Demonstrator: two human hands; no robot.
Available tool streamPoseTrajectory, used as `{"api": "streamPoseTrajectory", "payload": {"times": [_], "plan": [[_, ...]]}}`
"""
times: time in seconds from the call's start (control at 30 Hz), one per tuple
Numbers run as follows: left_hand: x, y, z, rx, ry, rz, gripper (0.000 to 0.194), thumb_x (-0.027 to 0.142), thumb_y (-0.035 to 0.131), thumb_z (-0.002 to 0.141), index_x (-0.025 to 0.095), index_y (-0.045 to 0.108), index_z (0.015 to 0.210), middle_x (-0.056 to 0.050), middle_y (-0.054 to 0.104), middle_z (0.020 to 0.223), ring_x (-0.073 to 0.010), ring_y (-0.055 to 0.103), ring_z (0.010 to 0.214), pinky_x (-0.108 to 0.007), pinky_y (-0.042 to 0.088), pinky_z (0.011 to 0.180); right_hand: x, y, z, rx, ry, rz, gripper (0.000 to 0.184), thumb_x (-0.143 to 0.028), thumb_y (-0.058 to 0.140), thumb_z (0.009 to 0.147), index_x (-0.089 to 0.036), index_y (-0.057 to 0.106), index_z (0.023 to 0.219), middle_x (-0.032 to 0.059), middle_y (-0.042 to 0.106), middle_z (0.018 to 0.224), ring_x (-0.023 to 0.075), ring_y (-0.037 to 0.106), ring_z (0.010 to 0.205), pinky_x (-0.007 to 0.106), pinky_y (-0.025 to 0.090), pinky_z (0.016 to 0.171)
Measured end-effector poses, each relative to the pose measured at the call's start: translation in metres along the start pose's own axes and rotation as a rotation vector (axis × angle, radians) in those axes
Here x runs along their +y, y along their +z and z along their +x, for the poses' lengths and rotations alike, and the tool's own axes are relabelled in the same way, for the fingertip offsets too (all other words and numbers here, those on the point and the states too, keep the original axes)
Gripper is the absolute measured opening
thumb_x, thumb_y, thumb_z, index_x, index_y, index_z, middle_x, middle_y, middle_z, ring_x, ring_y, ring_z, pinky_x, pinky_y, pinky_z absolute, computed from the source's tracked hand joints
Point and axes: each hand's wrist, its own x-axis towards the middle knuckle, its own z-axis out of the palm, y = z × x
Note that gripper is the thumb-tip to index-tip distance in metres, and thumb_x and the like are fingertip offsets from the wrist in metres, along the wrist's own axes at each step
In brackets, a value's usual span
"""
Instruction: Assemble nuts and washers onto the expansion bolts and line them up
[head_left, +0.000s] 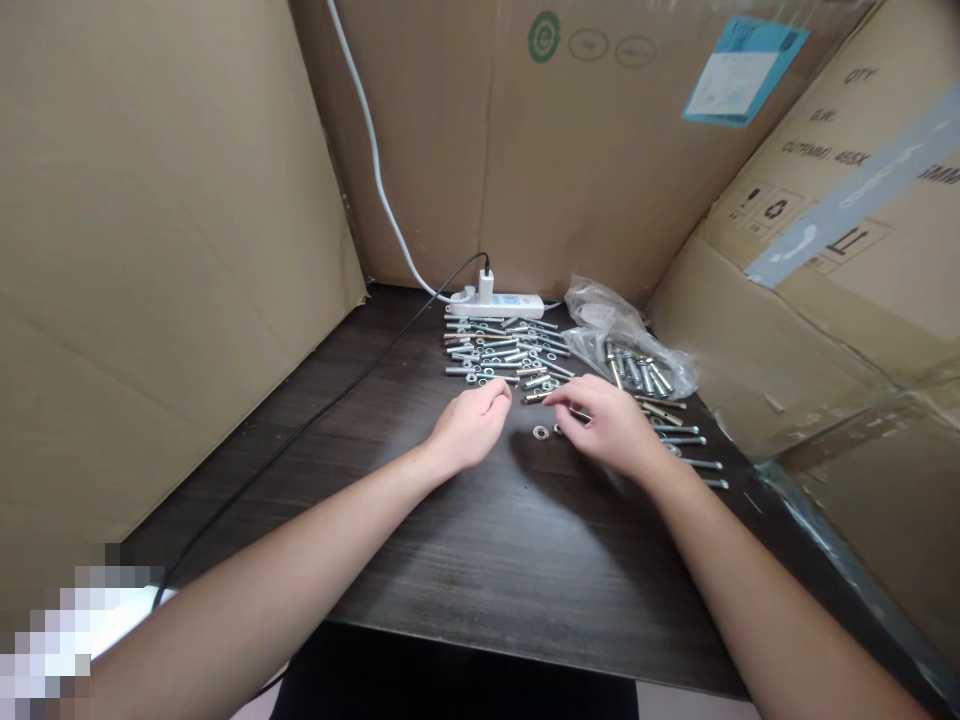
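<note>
My left hand [474, 424] is closed above the dark table, thumb and fingers pressed together just in front of the hardware rows. Whatever it may hold is hidden. My right hand [606, 422] is curled, with its fingertips at a brass-coloured slotted bolt sleeve [535, 398]; its palm hides part of what lies beneath. Between the two hands a flat washer [541, 433] rests on the table, and a small nut [557, 430] is partly covered by the right hand. Behind them spread metal bolts, sleeves, nuts and washers [506, 350] in rough rows.
Several bolts [681, 440] lie to the right of my right hand. A clear plastic bag [630, 335] holds more bolts. A white power strip [499, 305] with a plugged-in charger [486, 287] stands at the back. A black cable [322, 408] crosses the left side. Cardboard [450, 150] walls surround the table.
</note>
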Motion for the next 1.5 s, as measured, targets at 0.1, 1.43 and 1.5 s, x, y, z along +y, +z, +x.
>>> {"api": "streamPoseTrajectory", "payload": {"times": [0.1, 1.43, 1.5], "plan": [[-0.002, 0.001, 0.001, -0.051, 0.032, -0.023, 0.024, 0.025, 0.033, 0.085, 0.018, 0.048, 0.069, 0.003, 0.048, 0.063, -0.0132, 0.045, 0.063, -0.024, 0.034, 0.062, 0.013, -0.002, 0.0, 0.058, 0.117, -0.107, 0.018, -0.021, 0.05, 0.083, -0.019, 0.067, 0.09, 0.0063, 0.067, 0.086, 0.0209, 0.058, 0.085, 0.033, 0.045, 0.078], [0.0, 0.004, 0.001, -0.049, 0.161, -0.141, 0.018, 0.022, 0.032, 0.089, 0.019, 0.05, 0.085, 0.001, 0.055, 0.081, -0.0139, 0.049, 0.078, -0.025, 0.037, 0.074, 0.025, -0.005, -0.002, -0.17, 0.218, 0.003, 0.008, -0.022, 0.057, 0.069, -0.02, 0.055, 0.076, -0.0012, 0.059, 0.069, 0.0129, 0.051, 0.06, 0.023, 0.035, 0.056], [0.0, 0.005, 0.001, -0.019, 0.2, -0.129, 0.019, 0.025, 0.033, 0.091, 0.019, 0.05, 0.09, 0.0, 0.056, 0.088, -0.0147, 0.05, 0.083, -0.026, 0.038, 0.078, 0.018, -0.004, -0.001, -0.1, 0.161, 0.05, 0.009, -0.021, 0.055, 0.07, -0.02, 0.054, 0.079, -0.0013, 0.057, 0.07, 0.0127, 0.049, 0.06, 0.023, 0.036, 0.056]]}}
